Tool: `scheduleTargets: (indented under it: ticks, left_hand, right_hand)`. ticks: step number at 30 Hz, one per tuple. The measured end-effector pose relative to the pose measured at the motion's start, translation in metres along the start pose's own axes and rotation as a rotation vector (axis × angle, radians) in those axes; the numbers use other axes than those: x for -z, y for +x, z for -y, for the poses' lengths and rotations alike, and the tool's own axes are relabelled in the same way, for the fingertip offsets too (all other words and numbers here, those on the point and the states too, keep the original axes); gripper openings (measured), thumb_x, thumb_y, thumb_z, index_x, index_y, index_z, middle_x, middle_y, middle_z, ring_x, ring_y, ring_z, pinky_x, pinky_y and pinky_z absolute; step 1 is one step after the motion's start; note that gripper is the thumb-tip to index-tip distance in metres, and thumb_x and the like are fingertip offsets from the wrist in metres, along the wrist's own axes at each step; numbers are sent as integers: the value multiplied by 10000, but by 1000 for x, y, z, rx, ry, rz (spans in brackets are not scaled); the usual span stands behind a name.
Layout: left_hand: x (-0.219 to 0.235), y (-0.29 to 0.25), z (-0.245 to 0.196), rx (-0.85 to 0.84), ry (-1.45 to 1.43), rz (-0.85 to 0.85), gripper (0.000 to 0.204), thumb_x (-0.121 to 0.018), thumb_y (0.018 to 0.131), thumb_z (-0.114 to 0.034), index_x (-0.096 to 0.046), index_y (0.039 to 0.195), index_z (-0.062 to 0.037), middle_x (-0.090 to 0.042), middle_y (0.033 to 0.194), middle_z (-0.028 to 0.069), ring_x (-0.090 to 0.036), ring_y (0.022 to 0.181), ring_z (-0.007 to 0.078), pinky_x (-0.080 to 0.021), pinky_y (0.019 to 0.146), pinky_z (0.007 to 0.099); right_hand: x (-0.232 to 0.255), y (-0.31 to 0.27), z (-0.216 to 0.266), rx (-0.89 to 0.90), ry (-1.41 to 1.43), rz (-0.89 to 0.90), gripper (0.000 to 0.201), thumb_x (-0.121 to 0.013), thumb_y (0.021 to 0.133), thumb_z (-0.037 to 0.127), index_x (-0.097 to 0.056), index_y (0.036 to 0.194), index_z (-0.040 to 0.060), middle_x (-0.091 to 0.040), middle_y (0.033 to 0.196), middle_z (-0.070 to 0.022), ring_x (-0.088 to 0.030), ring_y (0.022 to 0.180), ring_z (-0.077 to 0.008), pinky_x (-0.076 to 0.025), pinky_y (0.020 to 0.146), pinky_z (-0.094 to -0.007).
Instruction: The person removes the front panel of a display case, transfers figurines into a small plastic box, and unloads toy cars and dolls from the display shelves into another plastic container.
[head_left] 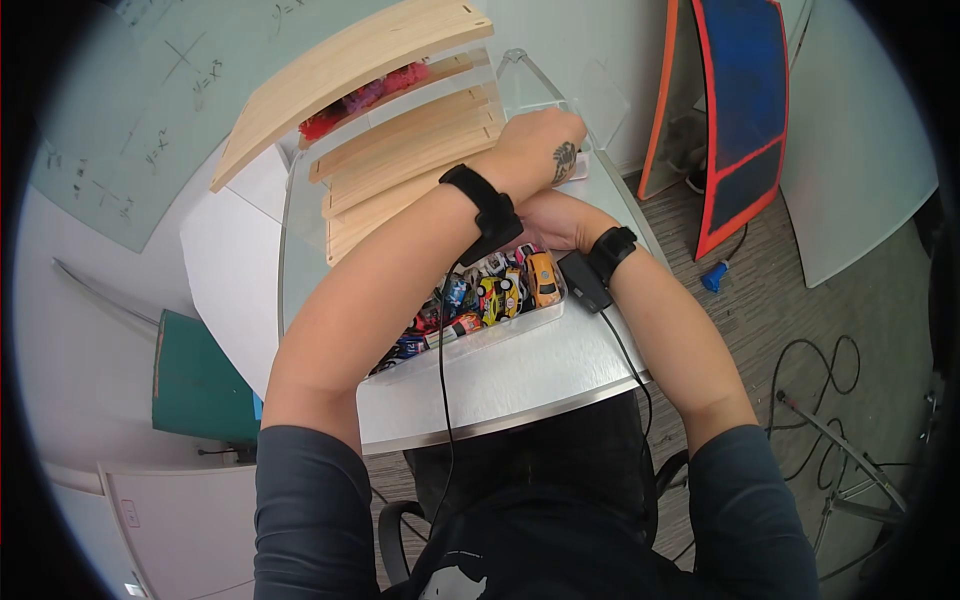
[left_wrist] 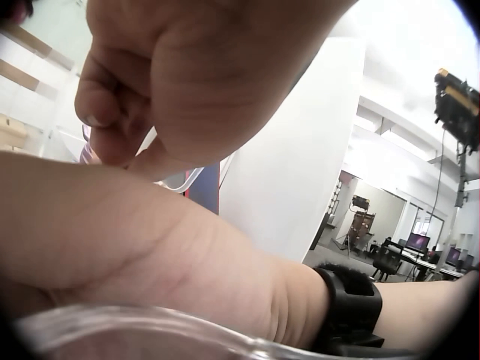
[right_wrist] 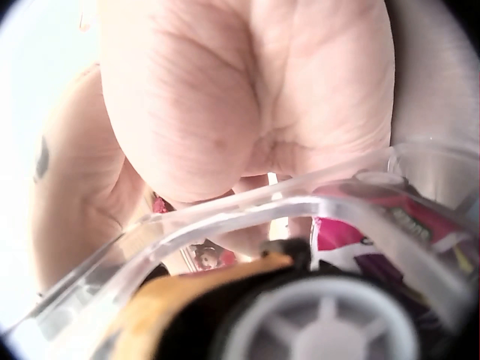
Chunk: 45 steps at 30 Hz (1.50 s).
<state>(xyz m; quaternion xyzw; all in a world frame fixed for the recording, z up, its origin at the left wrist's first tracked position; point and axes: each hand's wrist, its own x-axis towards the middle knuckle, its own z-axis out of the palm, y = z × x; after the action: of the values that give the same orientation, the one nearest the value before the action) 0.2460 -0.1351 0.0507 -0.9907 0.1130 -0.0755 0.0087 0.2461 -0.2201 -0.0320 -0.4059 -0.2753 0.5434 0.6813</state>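
The left hand (head_left: 545,145) crosses above the right hand (head_left: 535,220) at the back of a clear box (head_left: 520,322) of toy cars. In the left wrist view, the left hand's (left_wrist: 195,82) fingers bend inward; whether they pinch anything is unclear. The right palm (right_wrist: 247,90) is over the box rim (right_wrist: 247,206) in the right wrist view, its fingers partly seen through the plastic and their hold unclear. Close to that camera is an orange car (right_wrist: 180,300) with a grey wheel (right_wrist: 322,330). Beside it, inside the plastic, lies pink packaging (right_wrist: 397,217).
Wooden shelves (head_left: 400,140) with red and pink items stand at the table's (head_left: 480,405) left rear. An orange-edged blue panel (head_left: 745,80) stands at right. Black cables hang from both wrist bands. A whiteboard (head_left: 130,110) is at far left.
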Motion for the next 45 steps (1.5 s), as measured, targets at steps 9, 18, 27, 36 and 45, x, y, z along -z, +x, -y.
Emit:
scheduleTargets:
  ticks: [9,18,27,36,45]
  left_hand:
    - [2,-20,-5,-53,-244,-120,190,-610,842,-196,-725,917,-64,-722,882,170,-685,829,379,-555,727,437]
    - [63,-97,56,283,-165,-250,244,-598,818,-235,-722,908,-45,-694,822,216,-682,800,390,-552,770,449]
    - [52,-52,145,294,408,-226,618,-655,807,-174,-479,1398,-140,-600,1256,202,-570,1183,387,-493,953,456]
    - [31,-52,187,198,552,-304,469,-656,810,-129,-597,1275,-137,-630,1197,121,-602,1111,327,-494,935,425]
    - [50,-113,119,225,137,-193,276,-607,899,-130,-640,1171,-152,-686,981,165,-676,926,325,-538,797,431]
  right_hand:
    - [2,1,-3,-47,-65,-9,327,-585,997,157,-562,1296,27,-659,1231,-128,-655,1097,-229,-537,938,-360]
    - [-1,3,3,-52,-67,85,387,-534,1027,181,-507,1380,26,-632,1261,-191,-631,1180,-269,-540,1006,-408]
    - [-6,0,7,-66,-56,47,367,-553,1010,152,-528,1355,30,-637,1231,-195,-637,1156,-270,-537,1008,-407]
    - [-3,3,6,-73,-58,54,370,-526,1028,168,-516,1376,46,-644,1239,-173,-649,1150,-254,-546,999,-389]
    - [-5,1,8,-72,-64,42,378,-528,1023,158,-510,1382,40,-641,1242,-180,-643,1165,-262,-542,1007,-392]
